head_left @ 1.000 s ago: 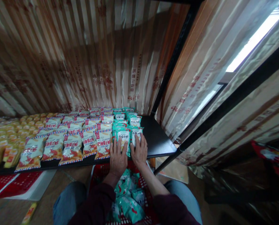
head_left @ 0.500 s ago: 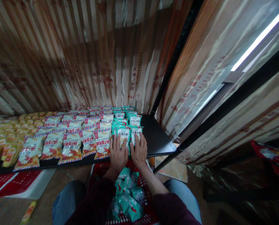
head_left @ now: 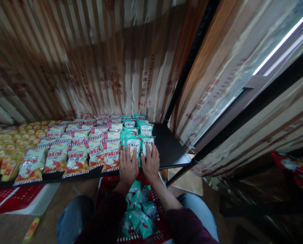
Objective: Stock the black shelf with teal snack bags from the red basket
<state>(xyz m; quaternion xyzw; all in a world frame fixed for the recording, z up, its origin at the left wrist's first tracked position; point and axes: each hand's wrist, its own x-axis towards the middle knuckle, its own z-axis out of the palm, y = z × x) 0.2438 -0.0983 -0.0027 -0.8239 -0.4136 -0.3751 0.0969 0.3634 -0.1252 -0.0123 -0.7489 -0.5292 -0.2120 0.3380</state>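
Resting partly beneath the flattened, outstretched hands [head_left: 128, 170], two green packets [head_left: 134, 142] front the black shelf [head_left: 168, 145].

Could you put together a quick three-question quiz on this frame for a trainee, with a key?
1. True or false: the left hand and the right hand both rest against green bags on the shelf.
2. Pick one: what fills the red basket below the hands? a) bottles b) more green bags c) books
3. Fill in: on the shelf, the striped-edge bags lie to the ____ of the green bags, as the camera sees it.

Key: 1 true; 2 b; 3 left.
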